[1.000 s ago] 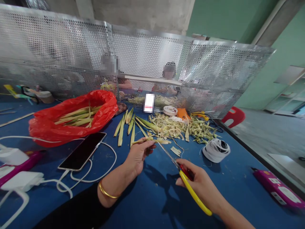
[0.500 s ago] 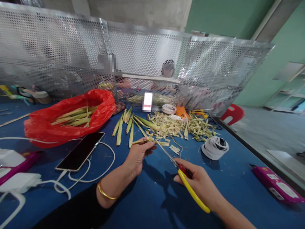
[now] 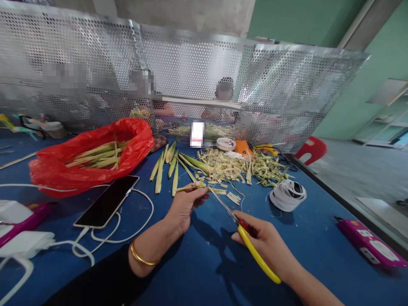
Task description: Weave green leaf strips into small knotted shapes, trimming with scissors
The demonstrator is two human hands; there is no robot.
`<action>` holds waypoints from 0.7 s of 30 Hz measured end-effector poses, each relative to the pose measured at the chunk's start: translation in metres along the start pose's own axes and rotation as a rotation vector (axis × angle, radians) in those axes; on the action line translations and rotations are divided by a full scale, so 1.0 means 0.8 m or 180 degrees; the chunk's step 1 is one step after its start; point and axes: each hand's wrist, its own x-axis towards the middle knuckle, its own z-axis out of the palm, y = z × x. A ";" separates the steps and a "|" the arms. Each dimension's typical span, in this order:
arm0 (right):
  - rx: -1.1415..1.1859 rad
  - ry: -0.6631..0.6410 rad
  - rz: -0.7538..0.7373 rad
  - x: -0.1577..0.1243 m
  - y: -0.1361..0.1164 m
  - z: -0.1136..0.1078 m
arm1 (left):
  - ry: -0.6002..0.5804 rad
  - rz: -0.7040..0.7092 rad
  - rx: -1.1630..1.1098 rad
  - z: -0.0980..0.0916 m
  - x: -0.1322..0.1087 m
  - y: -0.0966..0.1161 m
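Observation:
My left hand [image 3: 185, 206] pinches a thin pale-green leaf stalk [image 3: 192, 186] and holds it level above the blue table [image 3: 204, 263]. My right hand [image 3: 266, 244] is closed round yellow-handled scissors [image 3: 245, 238], whose blades reach up-left to the stalk's right end. Short cut pieces [image 3: 234, 197] lie just beyond the blades. Several trimmed stalks [image 3: 165, 170] lie side by side behind my left hand.
A red plastic bag [image 3: 89, 159] of stalks sits at the left, with a phone [image 3: 106, 202] on a white cable in front. A heap of trimmings [image 3: 242, 168], a coil of white band [image 3: 287, 194] and a pink device [image 3: 369, 246] lie to the right. Behind a perforated metal screen [image 3: 191, 80] sit other people.
Both hands stay almost still, the scissors at the stalk's end. The view has drifted slightly, and a short piece now lies beside the blades.

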 end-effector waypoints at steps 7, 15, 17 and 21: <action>0.0010 0.0047 -0.0066 -0.002 0.004 0.005 | 0.0029 -0.0074 -0.0014 -0.001 0.001 0.000; 0.0030 0.0082 -0.0117 -0.003 0.007 0.007 | 0.0027 -0.0116 -0.0021 0.001 0.000 0.001; -0.0016 0.0086 -0.0129 -0.003 0.009 0.007 | -0.0024 -0.0104 -0.0002 -0.001 0.002 -0.001; -0.0095 0.0109 -0.0157 -0.003 0.009 0.006 | -0.0052 -0.0126 0.0019 -0.002 0.004 -0.002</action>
